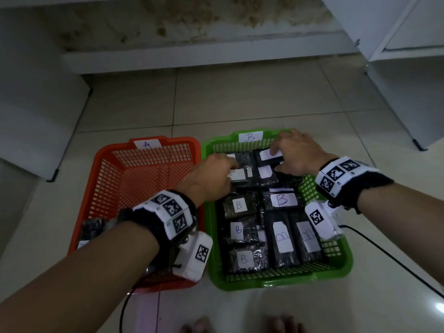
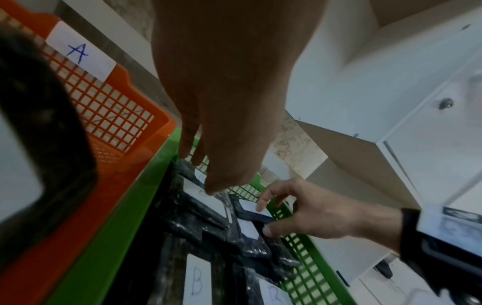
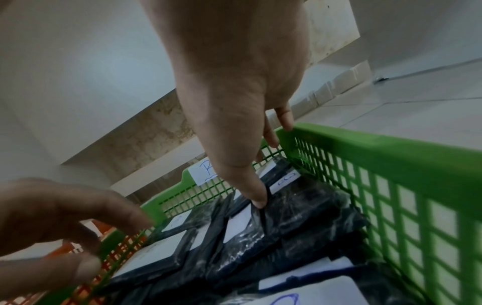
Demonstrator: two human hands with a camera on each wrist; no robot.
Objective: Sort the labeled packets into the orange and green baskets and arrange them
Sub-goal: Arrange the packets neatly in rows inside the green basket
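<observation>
Glossy tiled floor (image 1: 240, 97). Green basket (image 1: 341, 265), lattice plastic, held flat black crinkled packets (image 1: 283, 241) labelled B. Right hand (image 1: 298, 155) pinched a far packet (image 1: 266, 157); left hand (image 1: 209, 176) fingertips lay extended on another (image 1: 240, 177). Orange basket (image 1: 144, 174) partly hidden.

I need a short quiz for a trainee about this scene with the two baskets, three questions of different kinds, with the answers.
1. True or false: both hands are over the orange basket.
2. Which letter is on the green basket tag? a) A b) B c) C
3. Fill in: the right hand grips a ____ at the far end of the green basket.

Key:
1. False. The left hand and the right hand are both over the green basket.
2. b
3. packet
</observation>
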